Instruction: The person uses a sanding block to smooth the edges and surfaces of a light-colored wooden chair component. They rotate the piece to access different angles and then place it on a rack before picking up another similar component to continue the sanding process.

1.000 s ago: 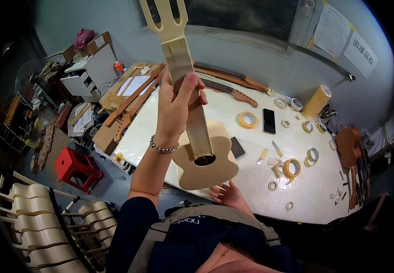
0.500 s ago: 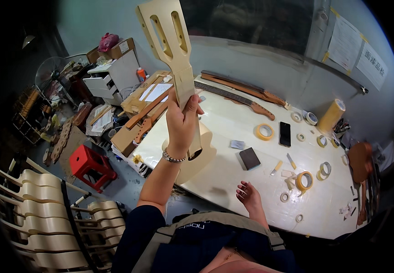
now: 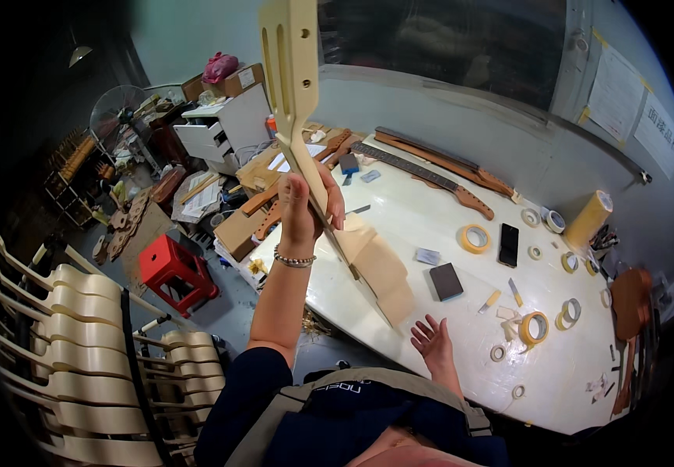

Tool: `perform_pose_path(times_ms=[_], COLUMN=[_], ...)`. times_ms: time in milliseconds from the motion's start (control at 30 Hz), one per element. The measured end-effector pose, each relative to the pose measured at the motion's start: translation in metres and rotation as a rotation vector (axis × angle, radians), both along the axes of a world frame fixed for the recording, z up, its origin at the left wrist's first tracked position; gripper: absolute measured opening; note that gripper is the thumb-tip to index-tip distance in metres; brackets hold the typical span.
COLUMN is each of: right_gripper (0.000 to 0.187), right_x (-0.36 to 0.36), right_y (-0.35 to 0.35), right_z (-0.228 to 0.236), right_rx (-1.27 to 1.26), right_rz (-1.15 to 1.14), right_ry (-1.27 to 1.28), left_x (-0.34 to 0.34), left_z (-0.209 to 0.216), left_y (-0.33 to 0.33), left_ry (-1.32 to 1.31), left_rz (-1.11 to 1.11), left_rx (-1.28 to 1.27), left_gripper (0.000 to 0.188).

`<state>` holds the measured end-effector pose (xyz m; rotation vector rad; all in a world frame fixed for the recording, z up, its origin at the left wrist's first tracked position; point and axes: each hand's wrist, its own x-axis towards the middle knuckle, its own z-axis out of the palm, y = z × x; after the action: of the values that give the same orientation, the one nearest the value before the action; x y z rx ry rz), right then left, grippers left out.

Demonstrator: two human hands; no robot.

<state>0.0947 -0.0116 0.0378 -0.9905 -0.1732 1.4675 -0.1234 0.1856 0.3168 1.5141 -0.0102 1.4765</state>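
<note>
A cream, unfinished guitar (image 3: pixel 380 268) stands tilted, with its slotted headstock (image 3: pixel 296 70) up at the top and its body low over the table's near left edge. My left hand (image 3: pixel 303 214) is wrapped around its neck below the headstock, thumb toward me. From this angle I see the instrument nearly edge-on, with holes along the headstock's side. Beside the body, just right of it, my right hand (image 3: pixel 432 346) hangs palm up over the table edge, fingers apart and holding nothing.
The white table (image 3: pixel 461 311) carries a dark sanding block (image 3: pixel 446 282), knives, a phone (image 3: pixel 508 244), tape rolls (image 3: pixel 475 239) and a fretted neck (image 3: pixel 415 167). A rack of cream guitar bodies (image 3: pixel 88 350) stands at left, near a red stool (image 3: pixel 175 268).
My left hand has turned the guitar, so its headstock and body now show more side-on. The right hand has opened out more, palm up. The whole view has shifted slightly.
</note>
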Motion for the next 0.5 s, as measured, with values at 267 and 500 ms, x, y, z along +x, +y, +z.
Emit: perform_pose_path(times_ms=[267,500], right_gripper=[0.073,0.073], right_x=[-0.017,-0.013], right_y=[0.007,0.009], right_z=[-0.021,-0.027], right_rx=[0.241,0.080], right_rz=[0.081,0.111], right_ry=[0.282,0.294], left_x=[0.012,0.023], left_z=[-0.003,-0.008], left_y=[-0.002,-0.011], left_ry=[-0.236,-0.105], left_rz=[-0.337,-0.079], left_rx=[-0.059,-0.191], left_gripper=[0.058,0.055])
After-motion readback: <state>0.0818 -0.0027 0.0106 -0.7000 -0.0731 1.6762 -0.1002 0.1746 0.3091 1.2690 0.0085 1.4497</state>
